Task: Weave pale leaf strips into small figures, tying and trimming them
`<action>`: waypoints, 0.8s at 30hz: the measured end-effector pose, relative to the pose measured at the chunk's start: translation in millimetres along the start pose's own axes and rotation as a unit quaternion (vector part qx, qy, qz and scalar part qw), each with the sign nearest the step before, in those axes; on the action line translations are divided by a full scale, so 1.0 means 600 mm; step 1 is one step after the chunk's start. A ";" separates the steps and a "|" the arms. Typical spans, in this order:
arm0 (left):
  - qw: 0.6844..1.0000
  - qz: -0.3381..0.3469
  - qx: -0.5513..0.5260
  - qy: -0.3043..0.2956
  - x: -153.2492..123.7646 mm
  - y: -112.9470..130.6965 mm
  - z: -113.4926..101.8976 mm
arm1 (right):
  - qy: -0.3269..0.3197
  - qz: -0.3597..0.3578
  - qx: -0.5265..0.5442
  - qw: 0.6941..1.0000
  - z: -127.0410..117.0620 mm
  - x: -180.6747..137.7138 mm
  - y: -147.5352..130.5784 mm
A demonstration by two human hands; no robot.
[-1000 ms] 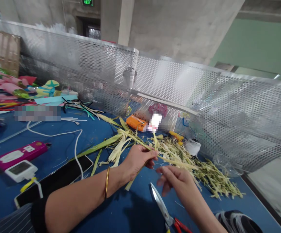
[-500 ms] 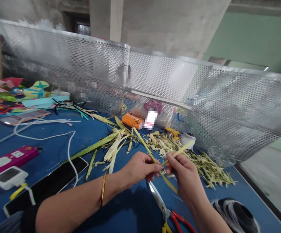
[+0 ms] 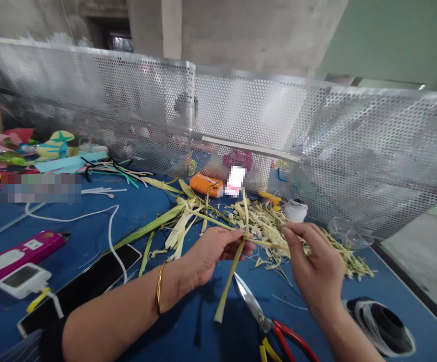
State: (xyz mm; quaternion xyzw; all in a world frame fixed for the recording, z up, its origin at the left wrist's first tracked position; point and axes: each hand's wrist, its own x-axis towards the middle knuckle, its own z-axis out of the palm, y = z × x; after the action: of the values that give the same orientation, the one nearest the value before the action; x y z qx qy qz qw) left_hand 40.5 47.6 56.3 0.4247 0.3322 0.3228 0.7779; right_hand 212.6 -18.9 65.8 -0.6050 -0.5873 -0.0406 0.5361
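Observation:
My left hand (image 3: 212,250) pinches several thin pale green leaf strips (image 3: 229,279) where they cross; one strip hangs down toward the blue table (image 3: 188,327), another stands up. My right hand (image 3: 316,266) grips the right end of a strip that runs between both hands. A gold bangle sits on my left wrist. Behind the hands lies a heap of leaf strips and trimmings (image 3: 271,226). Red-handled scissors (image 3: 267,322) lie on the table just below my hands, blades pointing up-left.
A perforated metal screen (image 3: 241,130) walls the table's far side. A black phone (image 3: 86,281), a white cable (image 3: 108,226), a magenta power strip (image 3: 18,249) and a white device (image 3: 24,279) lie left. A spool of thread (image 3: 382,322) sits at the right; an orange box (image 3: 205,185) lies beyond.
My right hand has moved right and away from the left, drawing a strip out between them. A strip now hangs down from my left hand. The view has shifted slightly.

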 end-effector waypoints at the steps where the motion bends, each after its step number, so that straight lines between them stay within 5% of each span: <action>1: 1.000 0.013 -0.016 0.004 0.000 0.001 0.001 | -0.012 -0.033 -0.009 0.999 0.001 -0.006 -0.008; 5: 0.996 0.041 -0.073 0.014 0.000 -0.002 0.007 | -0.206 -0.004 0.027 0.978 0.034 -0.040 -0.029; 7: 0.996 0.039 -0.072 0.014 -0.001 -0.005 0.010 | -0.245 0.050 0.040 0.968 0.057 -0.056 -0.026; 10: 0.998 0.042 -0.042 0.015 -0.003 -0.009 0.013 | -0.249 0.098 0.081 0.960 0.079 -0.069 -0.013; 17: 0.997 0.044 -0.052 0.039 0.000 -0.016 0.013 | -0.264 0.089 0.100 0.955 0.075 -0.070 -0.007; 24: 0.997 0.081 -0.012 0.005 -0.002 -0.001 0.012 | -0.248 0.240 0.280 0.896 0.083 -0.056 -0.010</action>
State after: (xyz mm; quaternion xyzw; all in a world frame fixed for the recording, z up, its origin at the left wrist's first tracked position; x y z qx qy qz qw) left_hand 45.5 43.4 58.9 0.4391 0.2971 0.3906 0.7526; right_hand 168.6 -8.2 25.7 -0.5428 -0.5249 0.4073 0.5138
